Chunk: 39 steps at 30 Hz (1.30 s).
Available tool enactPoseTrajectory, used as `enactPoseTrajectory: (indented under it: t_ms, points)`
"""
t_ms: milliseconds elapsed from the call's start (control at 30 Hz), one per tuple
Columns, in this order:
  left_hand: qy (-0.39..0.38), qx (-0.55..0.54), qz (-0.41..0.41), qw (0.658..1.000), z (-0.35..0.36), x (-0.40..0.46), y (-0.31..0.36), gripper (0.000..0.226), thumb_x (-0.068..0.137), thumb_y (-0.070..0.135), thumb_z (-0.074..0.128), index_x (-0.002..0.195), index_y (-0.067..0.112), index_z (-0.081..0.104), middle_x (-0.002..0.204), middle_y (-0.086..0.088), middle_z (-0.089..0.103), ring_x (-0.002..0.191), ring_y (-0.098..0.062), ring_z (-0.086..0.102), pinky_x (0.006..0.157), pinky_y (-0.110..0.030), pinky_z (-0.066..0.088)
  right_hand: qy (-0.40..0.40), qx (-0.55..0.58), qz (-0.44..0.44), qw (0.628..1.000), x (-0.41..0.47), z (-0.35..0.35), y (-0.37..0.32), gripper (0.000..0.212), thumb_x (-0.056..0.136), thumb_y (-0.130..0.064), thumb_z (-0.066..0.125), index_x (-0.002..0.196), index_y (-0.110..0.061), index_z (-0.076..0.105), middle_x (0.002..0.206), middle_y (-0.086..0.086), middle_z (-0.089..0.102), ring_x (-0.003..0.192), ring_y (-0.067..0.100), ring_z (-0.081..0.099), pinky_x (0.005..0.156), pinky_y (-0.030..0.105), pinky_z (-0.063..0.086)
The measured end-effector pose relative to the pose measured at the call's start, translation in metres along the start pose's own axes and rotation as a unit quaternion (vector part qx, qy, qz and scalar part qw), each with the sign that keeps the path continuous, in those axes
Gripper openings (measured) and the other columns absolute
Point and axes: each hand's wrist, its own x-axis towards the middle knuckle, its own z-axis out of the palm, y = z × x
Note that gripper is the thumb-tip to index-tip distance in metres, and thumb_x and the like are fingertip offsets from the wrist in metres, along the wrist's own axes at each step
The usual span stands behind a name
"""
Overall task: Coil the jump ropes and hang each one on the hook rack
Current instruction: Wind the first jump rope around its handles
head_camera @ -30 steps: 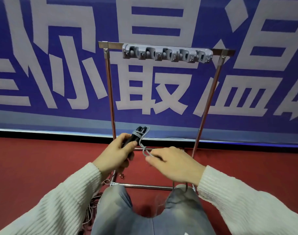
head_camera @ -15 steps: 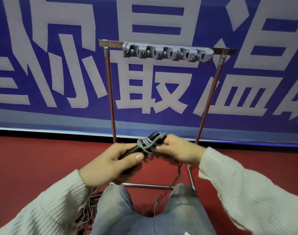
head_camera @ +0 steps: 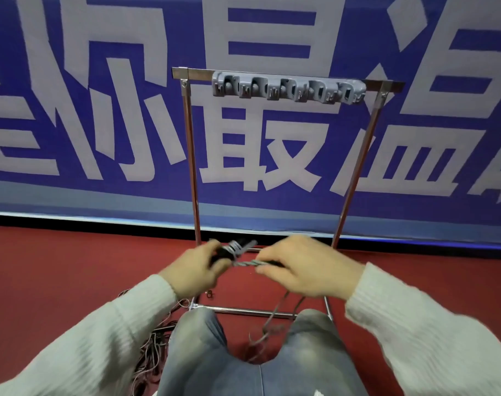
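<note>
Now jump rope (head_camera: 245,262) stretched between hands: left (head_camera: 196,271), right (head_camera: 306,270).

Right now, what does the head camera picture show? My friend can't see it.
Two hands wind a grey jump rope: the left hand grips its black handles, the right hand pinches the rope. Behind stands a metal frame with an empty grey hook rack.

Shiny metal frame (head_camera: 189,155), matt grey plastic hook rack (head_camera: 288,87), ribbed knit sleeves (head_camera: 432,335).
</note>
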Motion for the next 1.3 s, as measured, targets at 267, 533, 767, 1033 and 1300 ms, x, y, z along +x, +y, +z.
enactPoseTrajectory:
  t_ms: [267, 533, 767, 1033, 1300]
  points:
    - [-0.097, 0.02, 0.287, 0.953, 0.002, -0.045, 0.053, 0.014, 0.104, 0.036, 0.054, 0.092, 0.03, 0.058, 0.061, 0.011, 0.051, 0.051, -0.004, 0.045, 0.055, -0.016, 0.033, -0.066, 0.333, 0.018, 0.94, 0.02, -0.03, 0.028, 0.008, 0.096, -0.021, 0.07, 0.098, -0.014, 0.073, 0.084, -0.012, 0.072, 0.078, 0.002, 0.065, 0.078, 0.02, 0.049]
    - [0.117, -0.112, 0.095, 0.982, -0.003, -0.025, 0.03, 0.011, 0.099, 0.028, 0.063, 0.092, 0.021, 0.06, 0.07, 0.0, 0.07, 0.054, -0.012, 0.059, 0.052, -0.028, 0.045, -0.035, 0.354, 0.114, 0.928, -0.007, 0.04, 0.002, 0.028, 0.107, -0.042, 0.047, 0.107, -0.029, 0.072, 0.062, -0.006, 0.047, 0.053, 0.013, 0.041, 0.055, 0.033, 0.037]
    - [0.008, 0.206, 0.16, 0.965, 0.031, -0.013, 0.024, 0.03, 0.102, 0.049, 0.044, 0.105, 0.023, 0.058, 0.092, -0.002, 0.07, 0.087, -0.034, 0.067, 0.07, -0.04, 0.049, -0.054, 0.024, -0.006, 0.998, 0.007, -0.014, 0.0, 0.008, 0.096, -0.033, 0.064, 0.1, -0.029, 0.07, 0.092, -0.008, 0.073, 0.087, 0.013, 0.067, 0.08, 0.036, 0.053]
    - [0.046, -0.16, 0.237, 0.957, 0.002, -0.047, 0.052, 0.004, 0.092, 0.024, 0.069, 0.089, 0.021, 0.069, 0.064, 0.004, 0.06, 0.055, -0.001, 0.049, 0.053, -0.022, 0.039, -0.022, 0.485, 0.076, 0.871, 0.013, 0.005, 0.025, 0.014, 0.093, -0.019, 0.071, 0.081, -0.026, 0.07, 0.069, -0.002, 0.057, 0.052, 0.007, 0.043, 0.045, 0.019, 0.035]
    - [0.122, 0.107, 0.074, 0.984, 0.011, -0.007, 0.023, 0.024, 0.099, 0.041, 0.06, 0.092, 0.02, 0.069, 0.077, 0.0, 0.071, 0.073, -0.023, 0.067, 0.063, -0.031, 0.038, -0.004, 0.042, 0.041, 0.998, -0.008, 0.032, -0.005, 0.021, 0.101, -0.04, 0.05, 0.089, -0.025, 0.059, 0.073, -0.007, 0.063, 0.072, 0.019, 0.061, 0.067, 0.035, 0.045]
